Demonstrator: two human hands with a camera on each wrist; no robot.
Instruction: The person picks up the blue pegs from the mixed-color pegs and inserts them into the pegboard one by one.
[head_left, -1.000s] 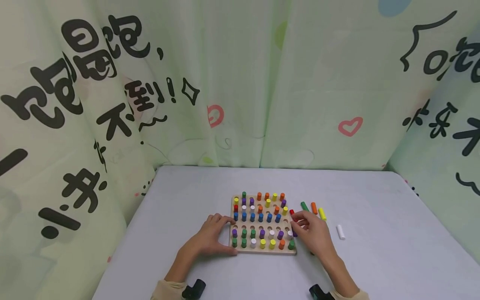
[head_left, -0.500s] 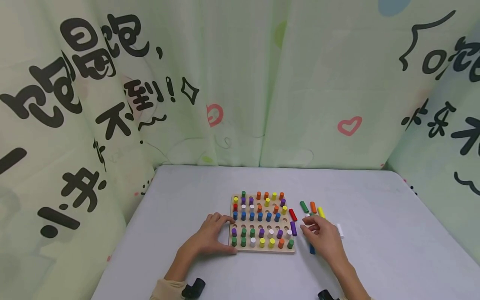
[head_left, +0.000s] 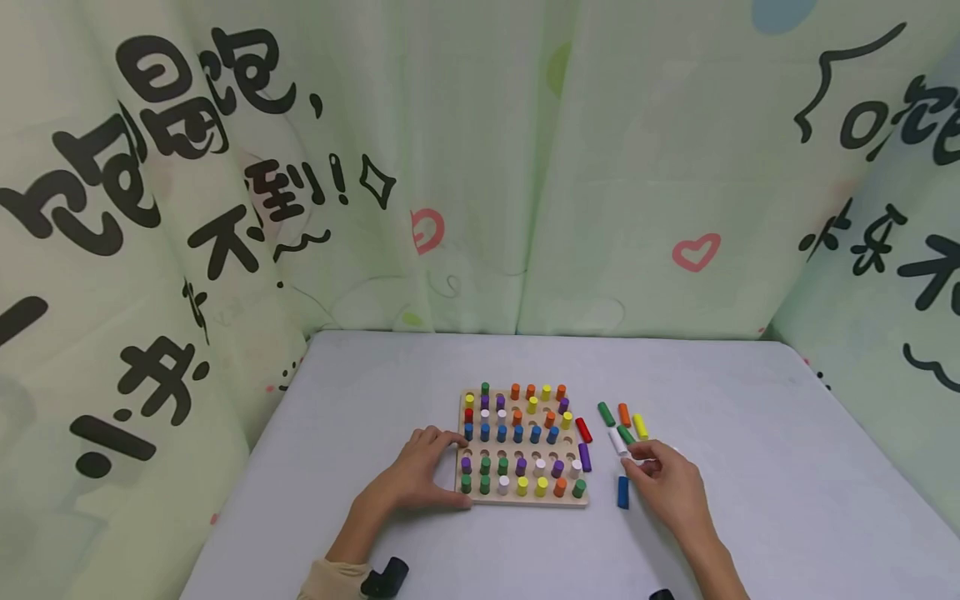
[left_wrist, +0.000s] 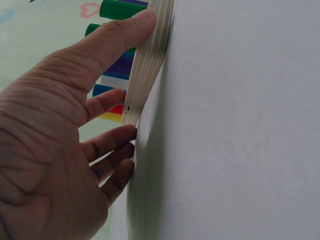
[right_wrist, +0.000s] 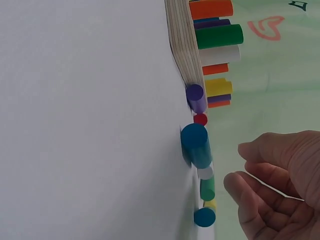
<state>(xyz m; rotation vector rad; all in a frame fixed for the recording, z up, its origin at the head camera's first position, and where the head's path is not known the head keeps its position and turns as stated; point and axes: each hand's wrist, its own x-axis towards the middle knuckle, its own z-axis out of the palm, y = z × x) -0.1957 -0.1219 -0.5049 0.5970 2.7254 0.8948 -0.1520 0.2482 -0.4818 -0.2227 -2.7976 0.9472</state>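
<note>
A wooden pegboard (head_left: pixel 525 503) bearing rows of coloured pegs lies on the table. My left hand (head_left: pixel 415 473) rests at its left side. The thumb touches the near-left corner and the index finger touches the left edge, while the other fingers lie against the tabletop. To the right of the board, my right hand (head_left: pixel 672 486) hovers low beside loose pegs, its fingers loosely bent. No peg shows between its thumb and index finger in the right wrist view. Closest to this hand are a white peg (head_left: pixel 618 442) and an upright blue peg (head_left: pixel 623 492).
Other loose pegs lie right of the board: red (head_left: pixel 583 430), purple (head_left: pixel 585 457), green (head_left: pixel 606 414), orange (head_left: pixel 624 414) and yellow (head_left: pixel 640 427). Another blue peg (right_wrist: pixel 205 217) shows in the right wrist view. A printed curtain (head_left: pixel 480 208) surrounds the table (head_left: pixel 375 375).
My right hand has moved right, away from the board, leaving the red and purple pegs beside it. It now uncovers the white and blue pegs. My left hand keeps its place.
</note>
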